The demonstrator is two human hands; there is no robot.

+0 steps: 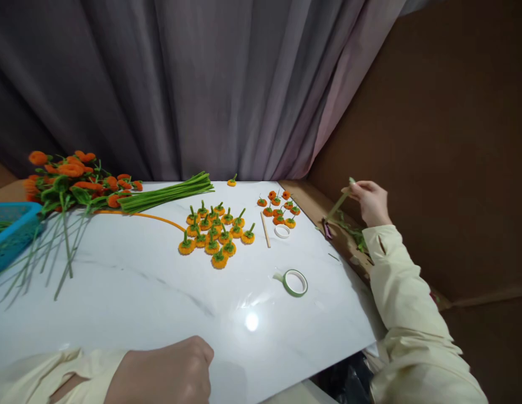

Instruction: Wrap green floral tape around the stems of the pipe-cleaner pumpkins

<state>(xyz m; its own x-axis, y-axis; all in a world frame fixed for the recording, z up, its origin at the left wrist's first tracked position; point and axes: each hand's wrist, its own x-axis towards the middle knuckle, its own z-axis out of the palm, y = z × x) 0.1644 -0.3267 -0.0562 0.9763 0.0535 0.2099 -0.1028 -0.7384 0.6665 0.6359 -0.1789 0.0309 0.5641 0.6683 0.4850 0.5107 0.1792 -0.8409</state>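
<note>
My left hand [168, 373] rests as a closed fist on the near edge of the white marble-look tabletop [130, 286], and I cannot see anything in it. Out past the table's right edge, my right hand [369, 199] pinches a thin green strip [338, 205] that runs down toward a brown cardboard ledge [311, 202]. Several small orange pom-pom fruits with green stems [214, 230] lie clustered mid-table. A second small group [280, 207] lies further right. A roll of green tape [295, 282] lies flat in front of them.
A bundle of orange flowers on green stems [71, 179] lies at the back left beside a blue basket [12, 230]. Green wire stems [168, 193], a wooden stick [265, 229] and a small white ring [281, 231] lie nearby. Grey curtain hangs behind; brown wall stands right.
</note>
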